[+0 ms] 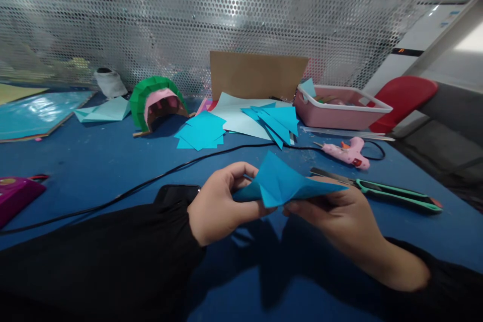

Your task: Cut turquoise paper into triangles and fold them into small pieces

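A folded piece of blue paper (281, 181) with pointed corners is held up over the blue table (124, 166). My left hand (226, 201) grips its left side between thumb and fingers. On the other side, my right hand (339, 216) pinches it from below, and some of those fingers are hidden behind the paper. Beyond my hands lie a stack of blue square sheets (204, 131) and a fanned pile of folded blue paper (275, 121). Teal-handled scissors (396, 195) rest to the right of my right hand.
A pink glue gun (350, 152) lies at the right, its black cord (151, 179) crossing the table. Behind are a pink basket (339, 110), a cardboard panel (256, 74) and a green-and-pink paper model (158, 98). A phone (177, 192) sits beside my left wrist.
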Available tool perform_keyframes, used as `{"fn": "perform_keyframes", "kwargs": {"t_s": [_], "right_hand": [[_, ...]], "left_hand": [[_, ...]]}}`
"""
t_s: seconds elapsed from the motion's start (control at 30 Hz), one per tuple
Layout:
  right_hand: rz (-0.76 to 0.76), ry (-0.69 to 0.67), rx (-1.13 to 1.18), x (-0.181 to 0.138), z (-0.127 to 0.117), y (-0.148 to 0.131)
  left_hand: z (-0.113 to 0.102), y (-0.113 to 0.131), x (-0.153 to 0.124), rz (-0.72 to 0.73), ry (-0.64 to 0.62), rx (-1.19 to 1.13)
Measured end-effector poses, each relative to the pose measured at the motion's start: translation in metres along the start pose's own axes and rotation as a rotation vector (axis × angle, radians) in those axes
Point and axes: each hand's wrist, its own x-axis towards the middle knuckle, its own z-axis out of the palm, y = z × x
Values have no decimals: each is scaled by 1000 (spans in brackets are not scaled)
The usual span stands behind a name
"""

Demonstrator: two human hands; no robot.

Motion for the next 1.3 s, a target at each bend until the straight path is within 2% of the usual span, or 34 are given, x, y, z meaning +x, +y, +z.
{"fn": "perform_keyframes", "kwargs": {"t_s": [0.17, 0.27, 0.4, 0.57, 0.8, 0.87, 0.93, 1.03, 1.17, 1.3], "right_hand": [[6, -92, -5, 3, 0, -1], [19, -171, -31, 4, 0, 2], [89, -247, -7, 3, 1, 6], [105, -164, -16, 0, 1, 9], [29, -66, -21, 0, 2, 6], [29, -40, -29, 0, 3, 7], [23, -29, -43, 1, 3, 8], [-16, -62, -61, 2, 4, 7], [-75, -107, -63, 3, 5, 1], [-92, 2, -56, 3, 3, -1]], "left_hand": [[0, -1, -3, 20, -19, 174], [-2, -5, -4, 92, -50, 295], [-3, -8, -4, 153, -61, 333], [0, -6, -4, 157, -35, 280], [2, -2, -3, 85, 111, 73], [2, -1, -4, 127, 101, 1], [2, -2, -5, 170, 35, -27], [2, -3, -7, 235, -7, 113], [3, -5, -6, 322, 83, 329], [3, -6, -5, 320, 99, 367]]}}
